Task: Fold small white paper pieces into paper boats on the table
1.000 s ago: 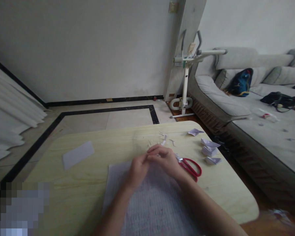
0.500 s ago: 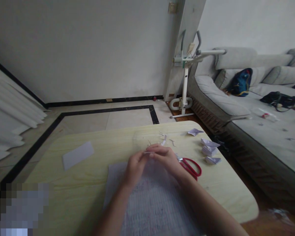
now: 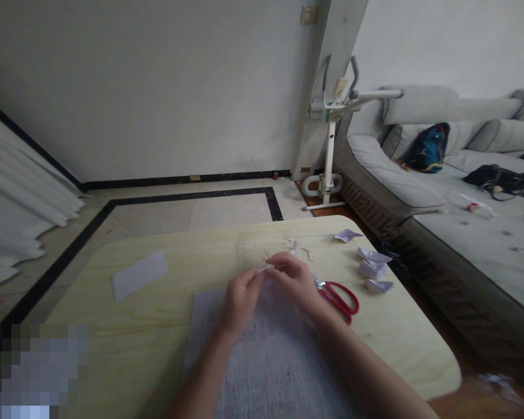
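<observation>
While the left hand [image 3: 240,297] and right hand [image 3: 297,284] pinch it, a small white paper piece [image 3: 264,268] sits between them, near the far edge of the marked sheet [image 3: 275,372] on the table [image 3: 402,334].

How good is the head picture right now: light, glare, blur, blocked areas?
Head view: dim light, no strong glare on the table; head view: writing on the large sheet too blurred to read; head view: small white paper between left hand and right hand lacks fine detail; head view: lower-left corner pixelated.

White wall [image 3: 179,87], grey sofa [image 3: 397,180], tiled floor [image 3: 227,209]
</observation>
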Tool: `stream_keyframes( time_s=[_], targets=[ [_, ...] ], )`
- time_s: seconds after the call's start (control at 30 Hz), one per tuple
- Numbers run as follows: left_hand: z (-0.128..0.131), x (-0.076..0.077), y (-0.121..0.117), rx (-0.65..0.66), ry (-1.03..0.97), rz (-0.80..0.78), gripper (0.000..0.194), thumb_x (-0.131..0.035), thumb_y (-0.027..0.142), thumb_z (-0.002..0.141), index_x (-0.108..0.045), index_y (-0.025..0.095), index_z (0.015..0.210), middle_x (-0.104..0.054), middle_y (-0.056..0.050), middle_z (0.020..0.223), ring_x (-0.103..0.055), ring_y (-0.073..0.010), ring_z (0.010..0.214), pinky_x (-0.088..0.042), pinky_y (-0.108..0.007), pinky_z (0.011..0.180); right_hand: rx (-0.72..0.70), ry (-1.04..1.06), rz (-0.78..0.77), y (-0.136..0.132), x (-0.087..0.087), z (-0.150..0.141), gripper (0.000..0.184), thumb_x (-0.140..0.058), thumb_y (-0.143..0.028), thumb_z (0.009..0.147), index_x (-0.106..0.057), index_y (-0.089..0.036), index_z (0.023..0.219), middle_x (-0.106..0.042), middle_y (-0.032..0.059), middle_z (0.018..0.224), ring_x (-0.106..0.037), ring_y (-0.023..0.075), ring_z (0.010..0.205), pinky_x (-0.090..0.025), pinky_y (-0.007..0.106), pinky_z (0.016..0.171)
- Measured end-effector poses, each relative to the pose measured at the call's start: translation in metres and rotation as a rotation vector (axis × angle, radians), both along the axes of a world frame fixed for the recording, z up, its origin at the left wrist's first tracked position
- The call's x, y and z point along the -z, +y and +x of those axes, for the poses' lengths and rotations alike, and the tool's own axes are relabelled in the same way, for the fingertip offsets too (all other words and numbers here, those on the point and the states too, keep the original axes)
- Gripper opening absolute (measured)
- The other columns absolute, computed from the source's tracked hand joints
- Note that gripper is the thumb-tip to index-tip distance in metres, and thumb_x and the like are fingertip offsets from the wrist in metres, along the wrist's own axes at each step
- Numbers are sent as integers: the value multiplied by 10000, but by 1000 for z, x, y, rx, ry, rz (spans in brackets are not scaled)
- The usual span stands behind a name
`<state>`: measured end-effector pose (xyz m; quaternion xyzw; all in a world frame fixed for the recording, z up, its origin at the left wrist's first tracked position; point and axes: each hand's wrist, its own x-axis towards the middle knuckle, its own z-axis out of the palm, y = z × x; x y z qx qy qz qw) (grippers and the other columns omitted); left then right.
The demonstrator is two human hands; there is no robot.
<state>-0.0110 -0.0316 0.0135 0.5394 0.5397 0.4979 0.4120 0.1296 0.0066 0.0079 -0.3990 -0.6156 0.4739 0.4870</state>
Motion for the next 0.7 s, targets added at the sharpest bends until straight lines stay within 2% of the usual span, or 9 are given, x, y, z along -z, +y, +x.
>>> stream_keyframes(
  time_s=[0.17, 0.4, 0.53, 0.7],
  targets=[
    [-1, 2, 1, -25, 30, -26, 275, -555, 354, 837, -713, 142, 912, -707, -27, 792, -620, -185, 770, -456, -232, 679, 34, -33, 87, 0, -1, 0, 100, -696, -278, 756, -662, -191, 721, -629, 31, 770, -583, 163, 748, -466, 268, 662],
    [-2, -1, -2, -51, 42, 35, 218, -564, 326, 838, -628, 153, 954, -678, -55, 898, -618, -179, 838, -466, -246, 746, 10, -8, -81, -1, 2, 2, 169, -689, -339, 761, -671, -175, 728, -635, 11, 671, -568, 138, 634, -443, 248, 599],
    [-3, 0, -1, -102, 81, 80, 183, -562, 322, 835, -643, 158, 831, -660, -36, 799, -608, -167, 780, -462, -236, 712, 0, -13, -115, -2, 3, 1, 187, -694, -345, 747, -661, -165, 712, -634, 10, 662, -560, 131, 616, -430, 235, 570],
    [-3, 0, 1, -136, 29, 59, 182, -580, 320, 819, -665, 159, 802, -671, -27, 783, -604, -164, 774, -452, -229, 709, 28, -74, -126, -7, -1, -4, 219, -631, -365, 794, -629, -156, 731, -596, -3, 641, -529, 122, 592, -404, 219, 535]
  ],
)
